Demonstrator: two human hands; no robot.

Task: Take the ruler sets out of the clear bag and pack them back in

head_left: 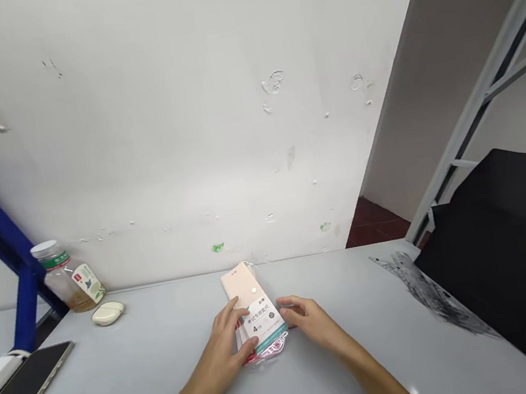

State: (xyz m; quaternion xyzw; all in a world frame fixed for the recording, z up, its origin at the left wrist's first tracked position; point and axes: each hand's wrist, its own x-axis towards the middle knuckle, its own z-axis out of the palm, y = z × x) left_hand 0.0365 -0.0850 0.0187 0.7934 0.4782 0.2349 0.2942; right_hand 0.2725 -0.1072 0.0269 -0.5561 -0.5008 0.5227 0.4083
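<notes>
A packaged ruler set [263, 322] lies on the grey-white table, slightly tilted, in a clear plastic sleeve. It has a pale beige card at the top, a white label with printed characters and a "4", and a pinkish-red lower edge. My left hand [226, 339] grips its left side, with thumb and fingertips over the card. At the right edge, my right hand [313, 322] has its thumb and index finger close together, touching the package; its other fingers are curled under and partly hidden. A watch is on my left wrist.
A clear jar [71, 277] with a white lid stands at the back left, near a cream oval object [107, 313]. A dark tablet-like device [28, 387] lies at the left edge. Black material [511, 251] and a crumpled dark-grey sheet [428, 291] occupy the right. A wall closes the back.
</notes>
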